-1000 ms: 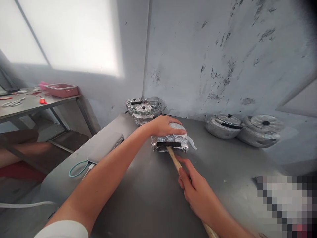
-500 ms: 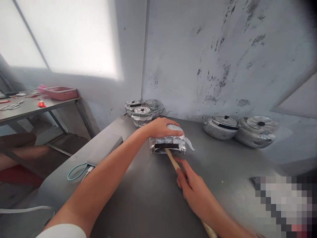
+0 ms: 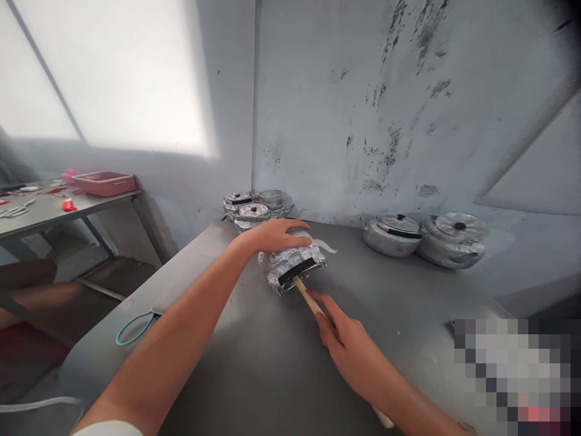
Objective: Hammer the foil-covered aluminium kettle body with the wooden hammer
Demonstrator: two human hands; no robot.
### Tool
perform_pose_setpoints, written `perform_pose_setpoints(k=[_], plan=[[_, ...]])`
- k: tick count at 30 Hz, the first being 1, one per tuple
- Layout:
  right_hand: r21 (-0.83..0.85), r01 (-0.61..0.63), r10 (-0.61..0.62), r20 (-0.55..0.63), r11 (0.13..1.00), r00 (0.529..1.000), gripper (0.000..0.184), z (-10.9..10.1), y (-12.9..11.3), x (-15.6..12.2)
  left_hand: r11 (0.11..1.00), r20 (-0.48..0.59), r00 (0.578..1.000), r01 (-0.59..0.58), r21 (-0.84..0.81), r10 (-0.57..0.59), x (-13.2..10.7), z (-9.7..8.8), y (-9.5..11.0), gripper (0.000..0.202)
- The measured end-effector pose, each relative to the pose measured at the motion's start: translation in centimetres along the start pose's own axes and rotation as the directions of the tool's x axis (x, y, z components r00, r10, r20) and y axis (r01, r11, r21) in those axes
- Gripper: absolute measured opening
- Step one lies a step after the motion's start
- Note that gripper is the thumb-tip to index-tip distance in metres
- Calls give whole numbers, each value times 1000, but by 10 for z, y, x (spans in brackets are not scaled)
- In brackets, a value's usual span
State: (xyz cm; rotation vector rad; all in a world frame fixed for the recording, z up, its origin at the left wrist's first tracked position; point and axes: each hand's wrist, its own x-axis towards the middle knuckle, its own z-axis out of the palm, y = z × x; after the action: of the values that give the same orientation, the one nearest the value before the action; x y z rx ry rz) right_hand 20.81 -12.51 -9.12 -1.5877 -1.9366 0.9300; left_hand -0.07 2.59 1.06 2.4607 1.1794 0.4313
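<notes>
A small shiny metal kettle [image 3: 290, 264] lies on its side on the grey metal table [image 3: 272, 363], its black handle facing me and its spout pointing right. My left hand [image 3: 275, 235] rests on top of it, fingers curved over the body, holding it down. My right hand [image 3: 345, 342] is closed round a thin wooden stick [image 3: 307, 297], index finger laid along it. The stick's far end goes into the kettle's opening; its near end shows past my wrist.
Several small lidded metal pots [image 3: 254, 209] stand in the back corner by the wall. Two larger lidded pots [image 3: 424, 237] sit at the back right. A grey power bank with a teal cord [image 3: 131, 327] lies left. A side table with a pink tray [image 3: 104, 181] stands far left.
The kettle has turned under my left hand, its handle side now angled toward the left. Both hands and the stick shifted slightly left, and the view has tilted a little.
</notes>
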Motion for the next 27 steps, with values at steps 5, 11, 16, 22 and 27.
perform_pose_setpoints(k=[5, 11, 16, 22, 27], plan=[[-101, -16, 15, -10, 995, 1000, 38, -3, -7, -2, 994, -64, 993, -98, 39, 100, -3, 0, 7, 45], [-235, 58, -59, -1, 970, 998, 30, -4, -10, -3, 996, -43, 999, -5, 88, 9, -11, -9, 14, 45], [-355, 95, -104, -6, 930, 995, 27, -3, -2, -3, 977, -53, 993, 110, 181, -102, -20, -21, 20, 50], [-435, 208, -209, 45, 876, 977, 24, -14, 0, 3, 922, -103, 980, 193, 337, -167, -18, -15, 11, 67], [-545, 278, -277, 87, 791, 957, 23, -28, -2, 7, 946, 14, 986, 153, 287, -164, -15, -16, 3, 66]])
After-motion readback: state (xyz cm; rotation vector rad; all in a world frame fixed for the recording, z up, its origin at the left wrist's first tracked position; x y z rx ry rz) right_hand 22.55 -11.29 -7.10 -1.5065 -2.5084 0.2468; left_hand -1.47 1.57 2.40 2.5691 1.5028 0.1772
